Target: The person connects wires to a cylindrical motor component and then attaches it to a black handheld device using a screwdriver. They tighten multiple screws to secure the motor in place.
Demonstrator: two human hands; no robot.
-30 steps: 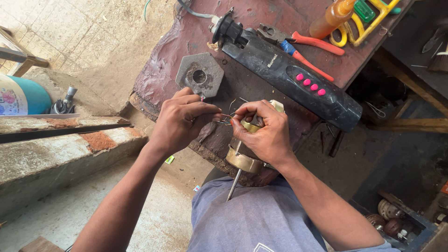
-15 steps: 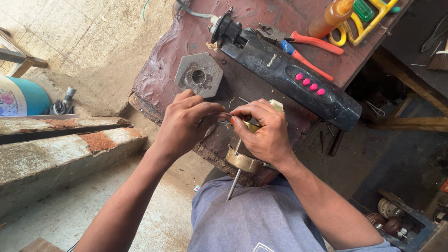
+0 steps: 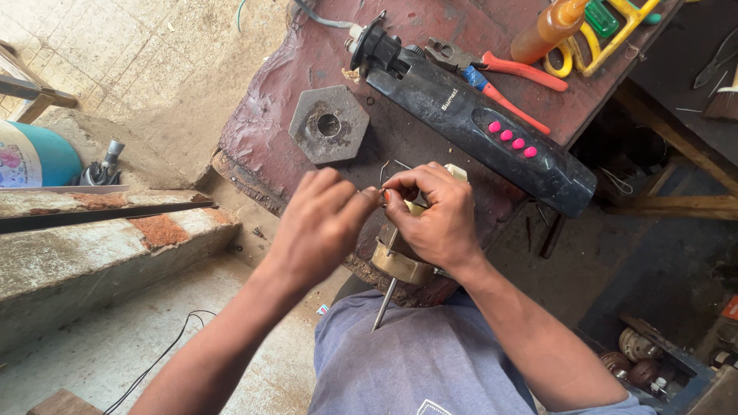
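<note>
**Two hands pinch a fine wire at the near edge of the bench**

The left hand (image 3: 323, 223) and the right hand (image 3: 434, 215) meet fingertip to fingertip over the near edge of the worn red workbench (image 3: 292, 69). Between them runs a thin wire (image 3: 382, 178), bent and partly hidden by the fingers; both hands close narrowly on it, thumb against forefinger. Just below the right hand sits a brass-coloured ring (image 3: 400, 265) with a steel rod (image 3: 384, 303) slanting down from it toward the person's lap.

Farther off on the bench lie a grey hexagonal block (image 3: 329, 123) with a hole in the middle, a long black tool body (image 3: 477, 127) with pink buttons, red-handled pliers (image 3: 500, 73) and an orange bottle (image 3: 550, 27). At far left stands a blue cylinder (image 3: 34, 157).

The wire is slender and the hold is at the very fingertips, so it could slip or kink if the two hands pull unevenly. The work hangs past the bench edge; anything let go would likely drop to the dusty floor (image 3: 115, 346). The ring and rod look only loosely supported, and a nudge from the right wrist might shift them.
</note>
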